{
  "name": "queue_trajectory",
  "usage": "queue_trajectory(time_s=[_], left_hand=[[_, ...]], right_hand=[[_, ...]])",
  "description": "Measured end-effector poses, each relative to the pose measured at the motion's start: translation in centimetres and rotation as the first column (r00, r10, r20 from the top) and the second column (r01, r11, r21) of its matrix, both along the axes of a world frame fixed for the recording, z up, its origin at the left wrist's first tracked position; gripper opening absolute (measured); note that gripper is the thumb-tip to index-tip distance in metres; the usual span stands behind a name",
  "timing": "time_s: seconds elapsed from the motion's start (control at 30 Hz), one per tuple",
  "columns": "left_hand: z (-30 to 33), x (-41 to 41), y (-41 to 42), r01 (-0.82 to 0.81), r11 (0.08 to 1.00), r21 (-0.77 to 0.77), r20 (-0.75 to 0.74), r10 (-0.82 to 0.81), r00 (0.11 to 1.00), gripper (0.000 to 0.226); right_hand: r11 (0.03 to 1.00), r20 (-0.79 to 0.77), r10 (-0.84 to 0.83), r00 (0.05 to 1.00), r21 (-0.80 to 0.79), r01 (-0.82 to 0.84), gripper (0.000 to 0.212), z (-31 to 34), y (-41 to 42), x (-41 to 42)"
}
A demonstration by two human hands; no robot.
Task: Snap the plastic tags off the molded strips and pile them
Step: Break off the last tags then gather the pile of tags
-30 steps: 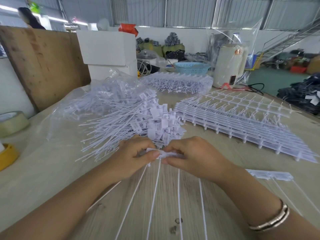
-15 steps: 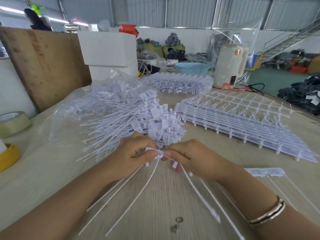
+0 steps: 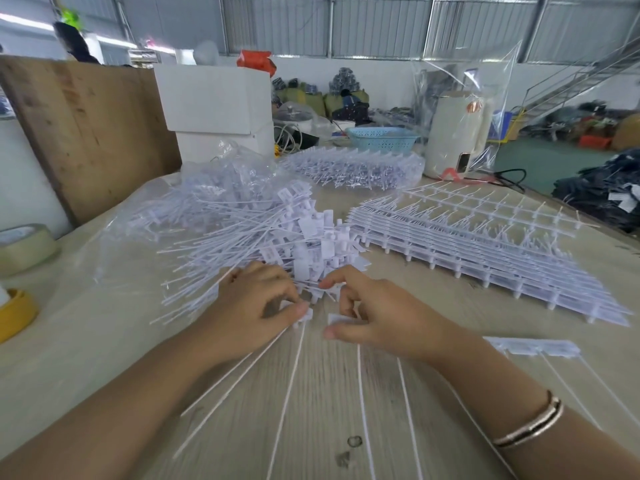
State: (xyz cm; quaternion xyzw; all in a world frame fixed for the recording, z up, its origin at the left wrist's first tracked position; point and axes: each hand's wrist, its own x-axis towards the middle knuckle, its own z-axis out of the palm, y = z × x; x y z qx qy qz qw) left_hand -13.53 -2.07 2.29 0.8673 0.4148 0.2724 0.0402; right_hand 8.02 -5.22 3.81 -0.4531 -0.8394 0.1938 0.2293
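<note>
Since half a second ago the hands have drawn apart and the tags' tails lie straighter toward the viewer. The left hand [image 3: 258, 308] pinches one group of tags [image 3: 304, 315] and the right hand [image 3: 375, 318] pinches another [image 3: 337, 319], just before the pile [image 3: 270, 244] and left of the strips [image 3: 485, 251].

No readable txt anywhere. Faint print marks on a few tag heads in the loose tag pile [image 3: 304, 244], too blurred & small to make out. Dark garment heap [image 3: 602, 199] far right has white paper labels, illegible. Orange mark on the cream appliance [image 3: 457, 133]: just a blob, no letters. Tape rolls, white box: nothing legible.
</note>
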Motion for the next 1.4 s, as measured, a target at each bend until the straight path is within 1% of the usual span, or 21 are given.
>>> queue_trajectory(time_s=[0.07, 0.13, 0.17, 0.27, 0.33, 0.4, 0.47, 0.53, 0.63, 0.7, 0.77, 0.87, 0.93, 1.0, 1.07, 1.17, 1.23, 1.33, 1.4], left_hand=[[0.1, 0.3, -0.2, -0.022, 1.0, 0.017, 0.038, 0.022, 0.999, 0.051], [0.1, 0.7, -0.5, -0.013, 1.0, -0.014, 0.094, 0.015, 0.995, 0.049], [0.1, 1.0, -0.6, 0.008, 0.998, -0.054, 0.118, -0.002, 0.993, 0.049], [-0.3, 1.8, -0.9, 0.099, 0.978, -0.182, 0.14, -0.074, 0.987, 0.061], [-0.5, 1.9, -0.9, 0.181, 0.956, -0.23, 0.223, -0.129, 0.966, 0.052], [-0.5, 1.9, -0.7, 0.23, 0.941, -0.249, 0.34, -0.138, 0.93, 0.033], [-0.4, 1.7, -0.5, 0.224, 0.94, -0.257, 0.438, -0.093, 0.894, 0.024], [-0.4, 1.3, 0.0, 0.182, 0.949, -0.256, 0.497, -0.032, 0.867, 0.02], [-0.5, 0.8, 0.4, 0.149, 0.957, -0.25, 0.49, -0.008, 0.872, 0.03], [-0.4, 0.7, 0.4, 0.14, 0.965, -0.221, 0.429, -0.032, 0.903, 0.028], [-0.3, 0.6, 0.3, 0.109, 0.977, -0.185, 0.34, -0.041, 0.94, 0.029], [-0.4, 0.6, 0.2, 0.054, 0.984, -0.171, 0.244, -0.011, 0.97, 0.048], [-0.5, 0.8, -0.1, 0.01, 0.992, -0.122, 0.169, 0.01, 0.985, 0.044], [-0.5, 0.9, -0.1, 0.038, 0.994, -0.107, 0.188, -0.017, 0.982, 0.04], [-0.5, 0.8, 0.0, 0.096, 0.988, -0.12, 0.235, -0.065, 0.97, 0.046], [-0.5, 0.7, 0.0, 0.133, 0.985, -0.113, 0.2, -0.108, 0.974, 0.048], [-0.6, 0.7, 0.0, 0.14, 0.985, -0.101, 0.178, -0.121, 0.977, 0.048], [-0.5, 0.7, -0.1, 0.159, 0.985, -0.066, 0.164, -0.147, 0.976, 0.036], [-0.4, 0.7, -0.1, 0.187, 0.979, -0.085, 0.224, -0.164, 0.961, 0.033]], right_hand=[[0.998, 0.075, -0.02, 0.997, 0.062, 0.015, 0.053, 0.2, -0.2, -0.5], [0.994, 0.1, -0.014, 0.995, 0.105, 0.004, 0.057, 0.4, -0.4, -1.1], [0.991, 0.104, -0.007, 0.995, 0.13, -0.007, 0.058, 0.5, -0.6, -1.4], [0.977, 0.127, 0.016, 0.992, 0.208, -0.042, 0.057, 0.7, -0.7, -2.2], [0.977, 0.142, 0.028, 0.99, 0.206, -0.057, 0.056, 0.8, -0.8, -2.4], [0.982, 0.106, 0.025, 0.994, 0.183, -0.045, 0.052, 1.0, -0.8, -2.1], [0.983, 0.073, 0.014, 0.997, 0.183, -0.028, 0.042, 1.5, -0.6, -1.5], [0.98, 0.099, 0.001, 0.995, 0.198, -0.021, 0.031, 1.7, -0.5, -0.9], [0.988, 0.18, -0.052, 0.982, 0.153, 0.024, 0.027, 1.6, -0.5, -0.5], [0.986, 0.217, -0.095, 0.971, 0.151, 0.063, 0.025, 1.2, -0.3, -0.5], [0.977, 0.203, -0.139, 0.969, 0.185, 0.102, 0.021, 0.8, -0.2, -0.7], [0.958, 0.205, -0.188, 0.961, 0.254, 0.133, 0.024, 0.1, -0.4, -1.2], [0.946, 0.215, -0.191, 0.958, 0.301, 0.121, 0.028, 0.0, -0.6, -1.5], [0.946, 0.198, -0.17, 0.965, 0.307, 0.104, 0.028, 0.2, -0.7, -1.4], [0.958, 0.157, -0.149, 0.976, 0.267, 0.103, 0.027, 0.4, -0.8, -1.2], [0.972, 0.134, -0.119, 0.984, 0.217, 0.089, 0.025, 0.4, -0.8, -0.9], [0.985, 0.084, -0.091, 0.992, 0.152, 0.078, 0.024, 0.4, -0.7, -0.8], [0.996, -0.011, -0.065, 0.998, 0.061, 0.066, 0.025, 0.3, -0.6, -0.6], [0.997, -0.063, -0.055, 0.997, 0.043, 0.057, 0.024, 0.3, -0.5, -0.6]])
